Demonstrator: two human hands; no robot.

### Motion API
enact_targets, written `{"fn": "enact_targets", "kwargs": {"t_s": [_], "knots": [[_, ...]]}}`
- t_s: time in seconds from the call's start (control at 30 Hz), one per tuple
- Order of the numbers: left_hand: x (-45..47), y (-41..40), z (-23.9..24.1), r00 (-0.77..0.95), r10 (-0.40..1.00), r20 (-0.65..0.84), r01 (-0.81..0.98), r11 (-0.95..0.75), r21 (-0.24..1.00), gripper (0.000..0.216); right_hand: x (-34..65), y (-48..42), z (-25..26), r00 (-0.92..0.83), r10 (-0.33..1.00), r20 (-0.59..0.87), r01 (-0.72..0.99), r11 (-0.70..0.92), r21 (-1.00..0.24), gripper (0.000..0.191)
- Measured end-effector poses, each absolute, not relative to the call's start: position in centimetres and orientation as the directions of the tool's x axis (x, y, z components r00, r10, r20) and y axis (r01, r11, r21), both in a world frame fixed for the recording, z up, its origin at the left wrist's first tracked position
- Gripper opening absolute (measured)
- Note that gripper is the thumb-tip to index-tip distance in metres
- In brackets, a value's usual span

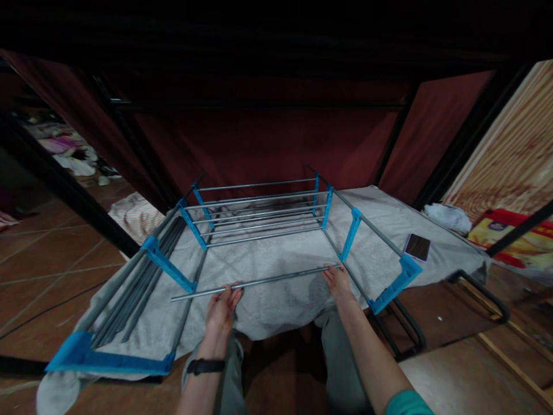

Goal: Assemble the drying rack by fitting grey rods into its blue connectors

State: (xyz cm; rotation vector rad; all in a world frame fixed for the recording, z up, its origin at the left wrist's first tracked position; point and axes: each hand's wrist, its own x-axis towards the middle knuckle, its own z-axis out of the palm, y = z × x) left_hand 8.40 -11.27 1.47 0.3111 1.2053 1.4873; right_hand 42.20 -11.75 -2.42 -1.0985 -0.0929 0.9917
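Both my hands hold one loose grey metal rod (268,281) level across a partly built rack. My left hand (222,308), with a black band on its wrist, grips the rod near its left part. My right hand (337,281) pinches the rod's right end against the rack's right side rail (371,227). The rack (259,216) has grey tubes and blue plastic connectors (351,233) and lies on a grey towel (280,300). Several rods are fitted across its far end.
A bundle of spare grey rods (142,282) lies along the rack's left side. A dark phone (417,246) rests on the towel at right. A white cloth (449,218) and a red package (510,236) sit further right. Brown tiled floor, dark frame posts around.
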Motion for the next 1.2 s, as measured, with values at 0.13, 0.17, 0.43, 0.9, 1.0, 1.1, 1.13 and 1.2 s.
{"fn": "enact_targets", "kwargs": {"t_s": [0.13, 0.17, 0.43, 0.9, 1.0, 1.1, 1.13, 1.2], "knots": [[9.4, -11.5, 2.0, -0.344, 0.856, -0.387, -0.571, 0.136, 0.809, 0.012, 42.3, -11.8, -2.5, 0.585, 0.711, -0.390, -0.620, 0.082, -0.780, 0.031], [9.6, -11.6, 2.1, -0.345, 0.856, -0.385, -0.569, 0.135, 0.811, 0.012, 42.3, -11.8, -2.5, 0.587, 0.708, -0.392, -0.620, 0.082, -0.780, 0.030], [11.3, -12.2, 3.8, -0.335, 0.890, -0.310, -0.544, 0.086, 0.834, 0.014, 42.8, -11.7, -2.9, 0.569, 0.705, -0.422, -0.650, 0.071, -0.757, 0.030], [15.5, -12.7, 6.5, -0.250, 0.968, -0.005, -0.385, -0.095, 0.918, 0.035, 43.4, -11.9, -4.8, 0.496, 0.747, -0.442, -0.621, -0.051, -0.782, 0.013], [16.6, -12.5, 7.5, -0.219, 0.974, 0.054, -0.355, -0.131, 0.926, 0.031, 42.9, -12.2, -4.6, 0.473, 0.777, -0.415, -0.587, -0.074, -0.806, 0.013], [17.5, -12.1, 8.2, -0.199, 0.976, 0.084, -0.339, -0.149, 0.929, 0.023, 42.3, -12.3, -4.1, 0.424, 0.804, -0.417, -0.573, -0.119, -0.811, 0.012], [17.7, -12.0, 8.3, -0.200, 0.976, 0.090, -0.333, -0.154, 0.930, 0.021, 42.1, -12.3, -3.9, 0.405, 0.809, -0.426, -0.571, -0.141, -0.809, 0.013], [18.1, -11.7, 8.4, -0.200, 0.974, 0.101, -0.318, -0.163, 0.934, 0.019, 41.6, -12.3, -3.4, 0.353, 0.829, -0.434, -0.561, -0.184, -0.807, 0.014]]}}
